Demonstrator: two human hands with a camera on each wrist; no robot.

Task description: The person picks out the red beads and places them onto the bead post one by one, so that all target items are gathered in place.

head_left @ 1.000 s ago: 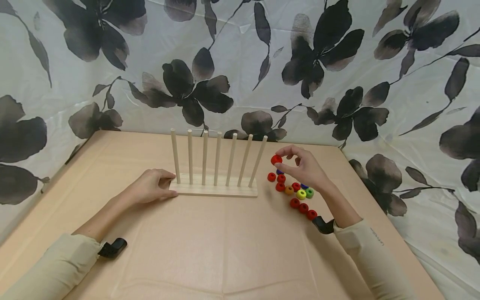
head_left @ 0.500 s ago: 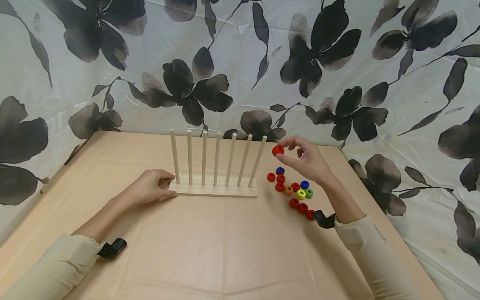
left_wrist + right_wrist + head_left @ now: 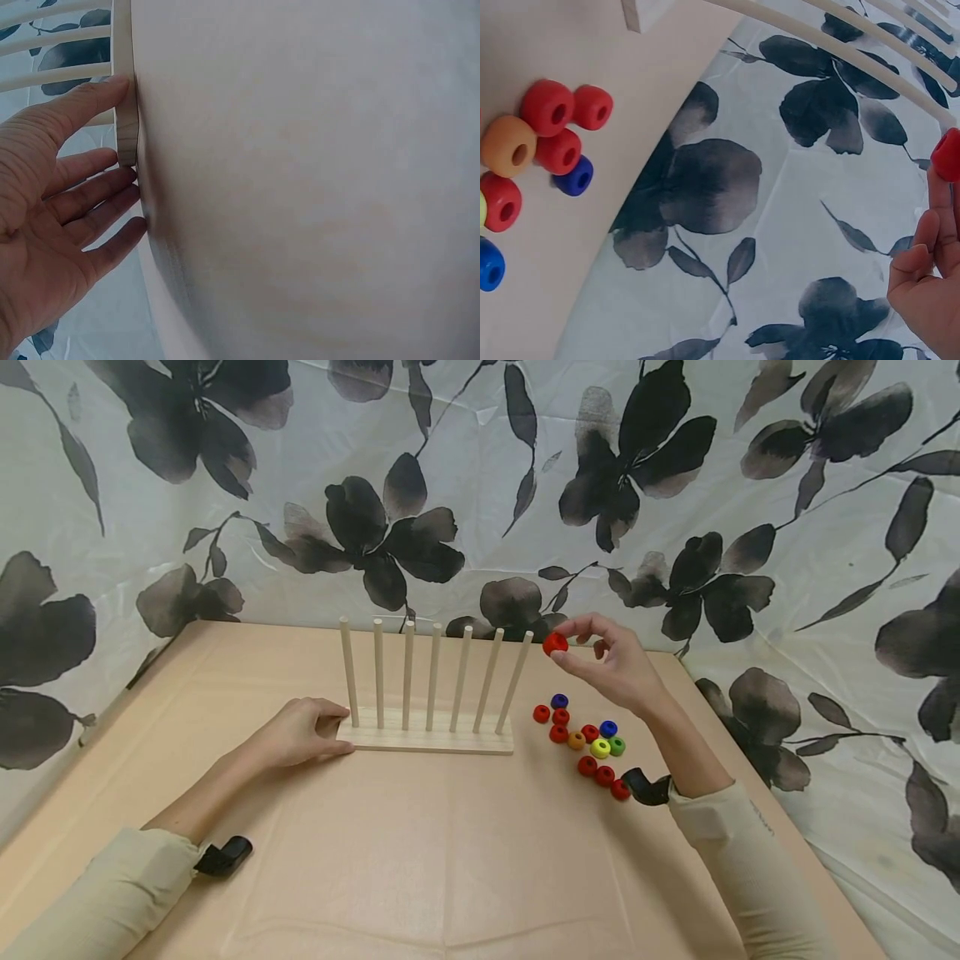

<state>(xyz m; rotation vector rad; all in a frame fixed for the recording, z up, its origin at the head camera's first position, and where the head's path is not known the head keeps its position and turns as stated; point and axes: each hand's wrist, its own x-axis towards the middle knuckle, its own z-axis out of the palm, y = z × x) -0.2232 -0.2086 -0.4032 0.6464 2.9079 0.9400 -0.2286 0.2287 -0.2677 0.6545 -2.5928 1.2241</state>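
Near the far edge of the table (image 3: 450, 852), the left hand (image 3: 303, 731) grips the left end of a seven-peg wooden rack (image 3: 427, 742). The right hand (image 3: 618, 667) pinches one red bead (image 3: 555, 644) beside the rightmost peg (image 3: 515, 683). Toward the right edge lie seven red beads (image 3: 558, 733), two blue beads (image 3: 608, 729), one orange (image 3: 575, 741), one yellow (image 3: 600, 748), one green (image 3: 617, 746). Floral cloth (image 3: 480, 410) hangs behind.

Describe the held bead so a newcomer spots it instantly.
Find the peg rack on the table. Near the top of its rightmost peg, the right hand pinches a red bead. It alone is held up; other beads lie on the table.
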